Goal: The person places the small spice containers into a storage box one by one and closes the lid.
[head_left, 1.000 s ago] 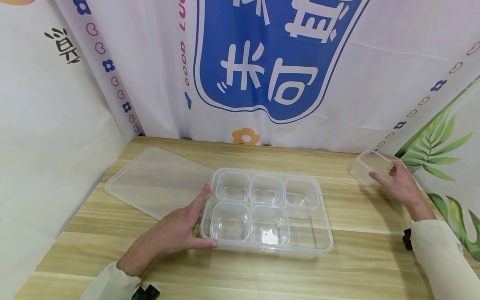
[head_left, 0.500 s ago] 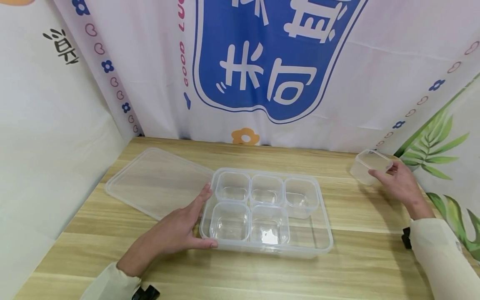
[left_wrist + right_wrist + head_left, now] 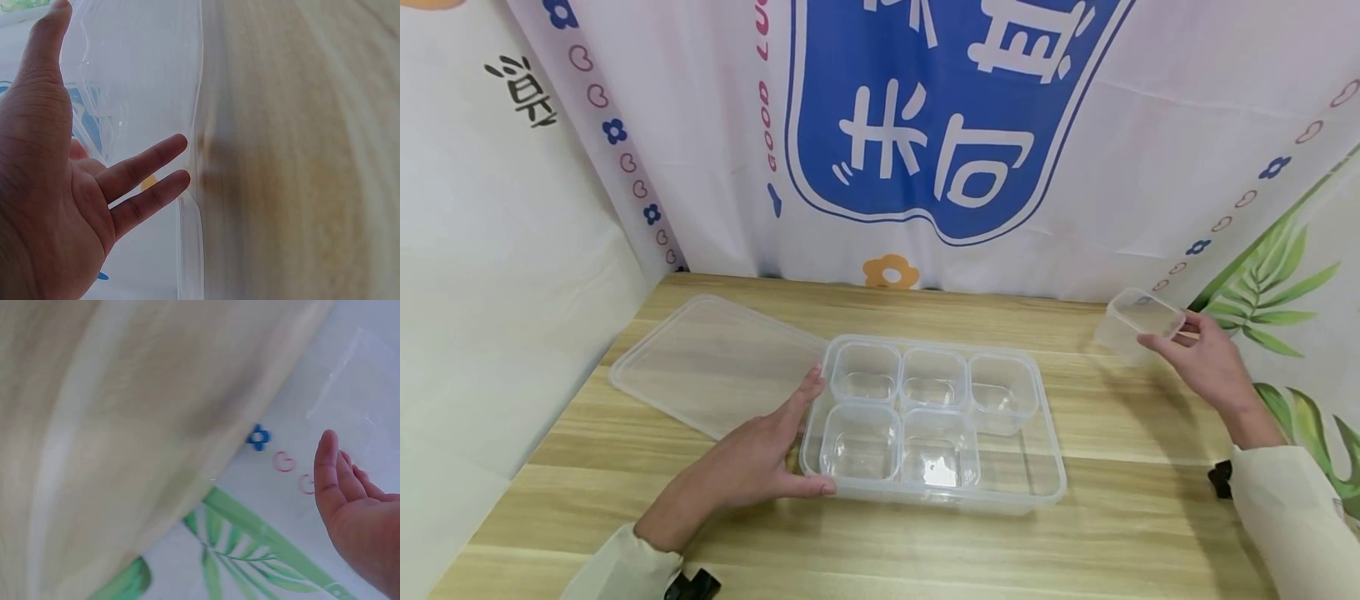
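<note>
In the head view, a clear plastic box [image 3: 1043, 454] holds several small clear cups [image 3: 861, 446] in two rows, with a gap at its front right. My left hand [image 3: 748, 467] spans the box's left end, thumb at the front rim and fingers fairly straight along the side. The left wrist view shows two extended fingers [image 3: 150, 169] by the clear wall. At the table's far right, my right hand [image 3: 1210, 362] pinches another small clear cup [image 3: 1131, 329] by its right side, tilted and just above the table. In the right wrist view this cup [image 3: 340, 375] is faint.
A flat translucent lid [image 3: 715, 358] lies on the wooden table [image 3: 880, 550] left of the box, its right part close to the left hand. A printed curtain [image 3: 700, 167] hangs along the table's back edge, and leaf-patterned cloth [image 3: 1277, 308] borders the right.
The right hand has lifted the small cup slightly off the table, tilting it a little. The left hand and the box stay where they were.
</note>
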Available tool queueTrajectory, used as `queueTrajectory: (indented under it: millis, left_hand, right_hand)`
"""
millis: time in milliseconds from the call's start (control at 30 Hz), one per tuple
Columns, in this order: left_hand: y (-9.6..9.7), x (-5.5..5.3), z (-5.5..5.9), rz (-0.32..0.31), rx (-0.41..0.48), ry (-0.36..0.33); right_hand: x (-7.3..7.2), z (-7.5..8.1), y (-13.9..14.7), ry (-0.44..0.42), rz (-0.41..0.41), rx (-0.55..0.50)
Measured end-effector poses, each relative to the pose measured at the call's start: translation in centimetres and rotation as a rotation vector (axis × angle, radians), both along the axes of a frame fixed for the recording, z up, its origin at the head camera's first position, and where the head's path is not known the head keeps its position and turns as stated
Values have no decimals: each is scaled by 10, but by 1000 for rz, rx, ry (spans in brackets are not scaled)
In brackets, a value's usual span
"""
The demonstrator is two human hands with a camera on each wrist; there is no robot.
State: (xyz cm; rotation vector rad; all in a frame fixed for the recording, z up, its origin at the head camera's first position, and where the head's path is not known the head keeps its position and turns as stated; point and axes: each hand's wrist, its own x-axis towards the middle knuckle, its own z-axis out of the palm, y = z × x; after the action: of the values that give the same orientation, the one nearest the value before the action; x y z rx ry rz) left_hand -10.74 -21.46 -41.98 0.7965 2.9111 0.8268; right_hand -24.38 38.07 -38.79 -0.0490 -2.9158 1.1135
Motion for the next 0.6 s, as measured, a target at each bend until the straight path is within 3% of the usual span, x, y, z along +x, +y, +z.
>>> queueTrajectory:
  millis: [600]
  left_hand:
    - [0,-1,-1,-8,-11,14]
  right_hand:
    - [50,53,-44,-44,137,-45]
